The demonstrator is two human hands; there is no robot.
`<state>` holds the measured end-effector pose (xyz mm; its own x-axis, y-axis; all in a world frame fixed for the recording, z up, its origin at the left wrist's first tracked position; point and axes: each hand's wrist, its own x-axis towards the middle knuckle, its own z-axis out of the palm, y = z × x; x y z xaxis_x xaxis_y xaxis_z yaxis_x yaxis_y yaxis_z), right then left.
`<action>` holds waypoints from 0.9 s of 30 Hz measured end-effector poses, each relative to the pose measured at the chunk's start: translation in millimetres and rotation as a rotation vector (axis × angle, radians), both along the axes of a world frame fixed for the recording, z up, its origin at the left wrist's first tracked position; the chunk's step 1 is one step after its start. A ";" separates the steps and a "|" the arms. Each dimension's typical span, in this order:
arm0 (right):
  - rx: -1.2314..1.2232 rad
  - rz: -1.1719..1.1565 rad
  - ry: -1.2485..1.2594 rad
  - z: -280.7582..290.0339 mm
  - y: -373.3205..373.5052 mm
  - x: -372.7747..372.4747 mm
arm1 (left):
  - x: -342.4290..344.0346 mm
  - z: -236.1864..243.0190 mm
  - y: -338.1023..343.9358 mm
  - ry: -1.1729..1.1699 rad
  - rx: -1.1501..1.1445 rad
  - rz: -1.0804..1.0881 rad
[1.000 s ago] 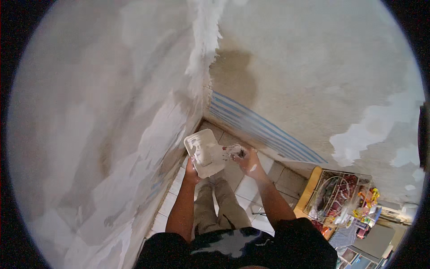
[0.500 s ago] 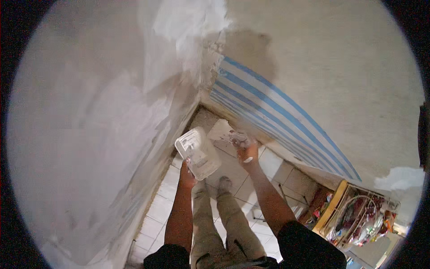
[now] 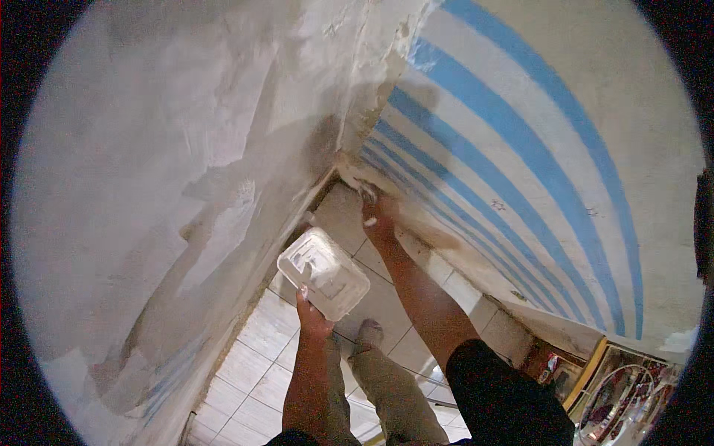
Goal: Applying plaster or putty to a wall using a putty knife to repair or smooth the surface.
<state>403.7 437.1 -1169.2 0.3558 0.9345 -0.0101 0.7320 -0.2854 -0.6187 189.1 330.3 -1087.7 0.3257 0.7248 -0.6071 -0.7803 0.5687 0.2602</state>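
Note:
My left hand (image 3: 314, 316) grips a white plastic tub (image 3: 349, 291) by its near side. The tub is tilted, and pale paste (image 3: 316, 266) is smeared over its inside. My right hand (image 3: 378, 217) reaches forward, low toward the wall corner, closed around a putty knife (image 3: 364, 189). Its blade is hard to make out here, seen nearly edge-on close to the right wall. White smears mark the right hand.
The left wall (image 3: 149, 186) has patchy pale plaster. Blue and white stripes (image 3: 513, 134) cover part of the right wall. Below are floor tiles (image 3: 253, 364) and my feet. A wire rack (image 3: 617, 394) with assorted items stands at lower right.
My right hand has moved forward and left into the corner with the putty knife, whose broad blade showed before. The tub has come slightly nearer. The view has shifted.

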 end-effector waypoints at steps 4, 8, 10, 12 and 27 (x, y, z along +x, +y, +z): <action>0.197 -0.127 -0.140 -35.7 26.2 2.5 | 15.6 -6.0 -7.2 0.047 -0.086 0.048; 0.391 -0.186 -0.390 -60.5 34.3 -13.0 | -3.0 -47.2 -41.6 -0.062 -0.254 0.018; 0.204 -0.314 -0.109 -75.0 45.6 24.3 | 18.6 -53.6 -51.9 -0.075 -0.179 -0.037; 0.002 -0.428 0.239 -67.0 47.7 15.8 | 14.2 -50.6 -60.7 -0.064 -0.236 -0.033; 0.286 -0.166 -0.280 10.5 1.6 -21.0 | 4.6 -10.0 -22.3 -0.038 -0.059 0.127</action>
